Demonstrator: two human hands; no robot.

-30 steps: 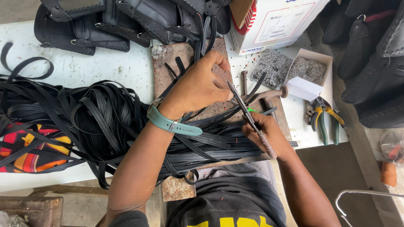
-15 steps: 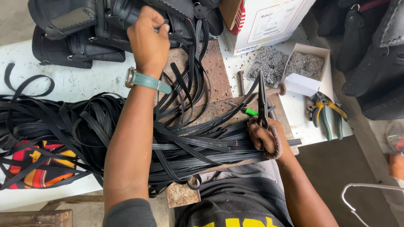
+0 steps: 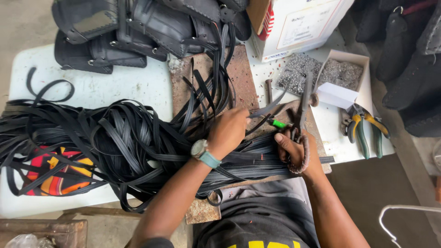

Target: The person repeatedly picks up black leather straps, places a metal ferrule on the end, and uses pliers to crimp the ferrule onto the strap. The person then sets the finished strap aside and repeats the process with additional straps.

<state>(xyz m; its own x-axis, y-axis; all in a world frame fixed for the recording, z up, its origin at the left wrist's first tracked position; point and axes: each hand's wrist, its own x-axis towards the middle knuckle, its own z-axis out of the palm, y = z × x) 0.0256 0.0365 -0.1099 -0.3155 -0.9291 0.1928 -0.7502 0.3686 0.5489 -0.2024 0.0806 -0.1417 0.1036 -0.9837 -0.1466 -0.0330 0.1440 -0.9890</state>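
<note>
White table (image 3: 115, 87): left hand (image 3: 228, 131) on black straps (image 3: 138, 138); right hand (image 3: 294, 149) grips scissors (image 3: 301, 112).

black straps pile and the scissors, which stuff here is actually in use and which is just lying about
In use:
left hand on a black strap
right hand holding scissors
pile of black straps
rusty metal plate under the work

Lying about:
pliers
box of small metal fittings
black leather pieces
white carton
bolt

- Straps (image 3: 138, 138): black, smooth, faintly glossy, under the left-hand fingers (image 3: 239, 117).
- Scissors (image 3: 301, 119): dark, dull metal.
- Desk (image 3: 115, 87): white, scuffed plastic.
</note>
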